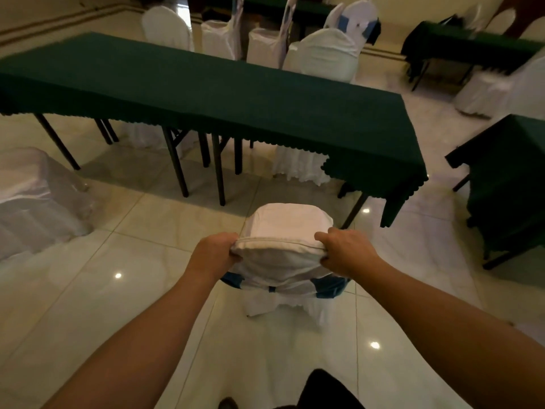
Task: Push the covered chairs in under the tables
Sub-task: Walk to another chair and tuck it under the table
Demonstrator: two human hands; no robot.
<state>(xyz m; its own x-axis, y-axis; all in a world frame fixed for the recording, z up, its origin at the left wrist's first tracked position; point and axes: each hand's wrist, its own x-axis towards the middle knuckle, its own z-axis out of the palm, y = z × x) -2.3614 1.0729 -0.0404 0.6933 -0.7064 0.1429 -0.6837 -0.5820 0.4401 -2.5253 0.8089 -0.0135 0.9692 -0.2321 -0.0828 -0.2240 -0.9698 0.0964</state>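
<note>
Both hands, left hand (pixel 213 255) and right hand (pixel 343 252), grip the covered chair (pixel 283 249) backrest's corners, squaring it short of the green table (pixel 206 93) for a straight push

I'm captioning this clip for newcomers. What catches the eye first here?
Both hands, left hand and right hand, grip the top of a white-covered chair in the centre foreground. Just beyond it, a long table with a dark green cloth runs across the shiny tiled floor.
</note>
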